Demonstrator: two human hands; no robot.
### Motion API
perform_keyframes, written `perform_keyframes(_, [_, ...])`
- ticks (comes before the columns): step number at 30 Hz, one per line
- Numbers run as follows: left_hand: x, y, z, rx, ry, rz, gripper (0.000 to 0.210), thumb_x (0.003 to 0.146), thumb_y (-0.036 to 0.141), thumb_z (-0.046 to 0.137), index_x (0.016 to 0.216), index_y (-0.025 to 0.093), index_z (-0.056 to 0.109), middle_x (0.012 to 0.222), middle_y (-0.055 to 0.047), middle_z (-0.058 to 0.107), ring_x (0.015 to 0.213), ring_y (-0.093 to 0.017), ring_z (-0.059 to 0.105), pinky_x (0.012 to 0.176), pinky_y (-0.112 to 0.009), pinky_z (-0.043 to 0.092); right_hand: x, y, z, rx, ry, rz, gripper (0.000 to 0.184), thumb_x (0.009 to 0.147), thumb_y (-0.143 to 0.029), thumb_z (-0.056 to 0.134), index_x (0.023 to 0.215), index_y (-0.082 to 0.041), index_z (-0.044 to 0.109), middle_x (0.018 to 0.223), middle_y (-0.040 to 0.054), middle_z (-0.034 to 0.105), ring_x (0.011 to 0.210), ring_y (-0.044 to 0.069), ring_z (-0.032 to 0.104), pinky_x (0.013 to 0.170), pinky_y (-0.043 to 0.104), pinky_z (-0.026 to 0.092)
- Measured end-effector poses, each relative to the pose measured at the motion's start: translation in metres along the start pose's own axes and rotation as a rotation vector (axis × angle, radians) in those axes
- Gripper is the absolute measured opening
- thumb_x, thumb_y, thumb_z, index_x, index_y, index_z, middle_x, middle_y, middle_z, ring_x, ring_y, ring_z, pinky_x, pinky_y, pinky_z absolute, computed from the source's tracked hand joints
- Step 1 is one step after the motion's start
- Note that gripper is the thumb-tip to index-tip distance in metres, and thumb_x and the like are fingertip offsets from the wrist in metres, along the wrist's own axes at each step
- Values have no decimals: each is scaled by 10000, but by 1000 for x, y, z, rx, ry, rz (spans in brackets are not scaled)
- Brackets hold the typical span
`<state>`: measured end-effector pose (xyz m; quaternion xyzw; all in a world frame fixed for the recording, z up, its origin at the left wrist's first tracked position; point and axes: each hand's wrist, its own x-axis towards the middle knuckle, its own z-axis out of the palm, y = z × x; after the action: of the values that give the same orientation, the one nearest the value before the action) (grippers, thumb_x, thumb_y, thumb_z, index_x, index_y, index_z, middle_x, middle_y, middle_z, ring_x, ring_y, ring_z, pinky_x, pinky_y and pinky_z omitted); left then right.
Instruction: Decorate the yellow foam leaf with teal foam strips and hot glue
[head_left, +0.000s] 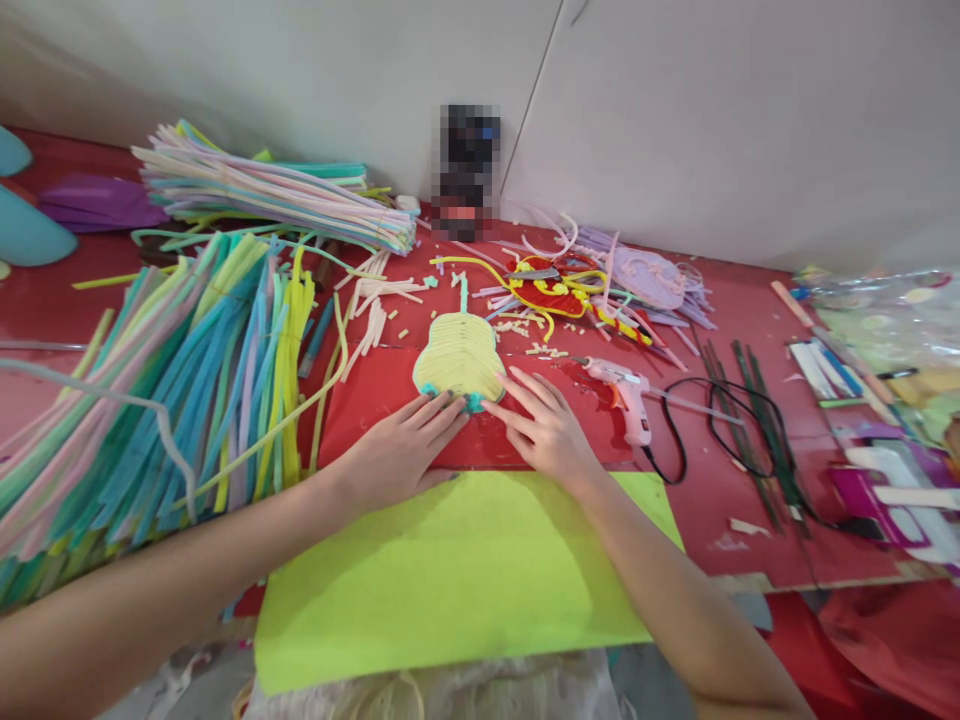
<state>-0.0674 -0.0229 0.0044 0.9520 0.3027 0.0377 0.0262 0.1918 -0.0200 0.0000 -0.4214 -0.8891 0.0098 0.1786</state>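
Observation:
In the head view, a pale yellow guitar-shaped piece made of pipe cleaners lies flat on a red sheet. A teal stem sticks out of its far end, and small teal bits sit along its near edge. My left hand rests with fingers stretched out, its fingertips on the near edge by the teal bits. My right hand has its fingers spread, their tips touching the piece's right near side. Neither hand grips anything that I can see.
Bundles of pipe cleaners fill the left side. A pink glue gun with a black cord lies to the right. Behind are cut bits and a red-and-yellow piece with scissors on it. A lime sheet covers the near edge.

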Motion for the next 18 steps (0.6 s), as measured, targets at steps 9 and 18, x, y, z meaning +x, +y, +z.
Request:
perform_keyframes(9, [0,1,-1,6,3,3,676,921,523,378,1440,94,316,1503,-136,314,1381,-283,300,1149,-419,226,3,-3,-2,10,-11,38,446,911,-242,500,1348,-332,471,1489,-5,363,1401,234,279,1120,480,319])
perform_keyframes(18, [0,2,-2,20,23,-6,667,921,528,371,1425,92,349,1500,-134,321,1378,-277,311,1143,-411,243,1,-2,-2,11,37,-18,394,893,-226,528,1277,-315,556,1459,6,413,1386,224,312,1099,464,354])
